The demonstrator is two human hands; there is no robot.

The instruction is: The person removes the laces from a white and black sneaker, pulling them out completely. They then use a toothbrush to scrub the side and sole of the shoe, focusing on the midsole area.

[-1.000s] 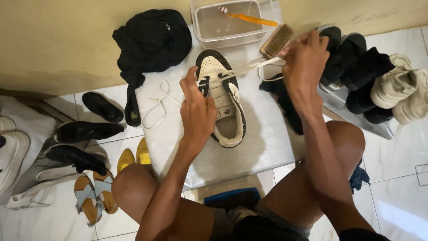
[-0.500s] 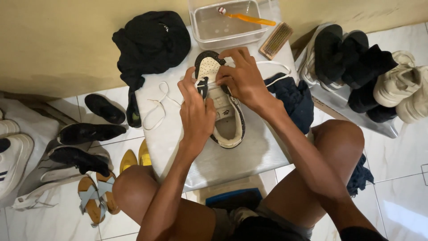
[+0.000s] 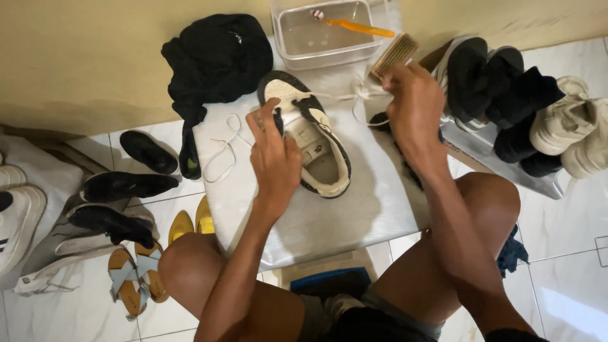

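A black and cream sneaker [image 3: 313, 149] lies on a pale towel [image 3: 354, 215] spread over a low stand between my knees. My left hand [image 3: 273, 158] grips the sneaker's left side near the tongue. A white shoelace [image 3: 345, 96] runs taut from the sneaker's eyelets to my right hand [image 3: 415, 104], which pinches it out to the right of the shoe. A second loose white lace [image 3: 221, 149] lies on the towel to the left.
A clear plastic tub [image 3: 323, 31] with an orange toothbrush [image 3: 354, 25] stands behind the shoe, a wooden scrub brush [image 3: 394, 54] beside it. A black cloth [image 3: 215, 60] lies at back left. Several shoes line the floor left [image 3: 126, 187] and right [image 3: 563, 126].
My right hand went from pulling lace at the right, in to the sneaker's eyelets, then back out to the right with the lace. The left hand stayed on the shoe.
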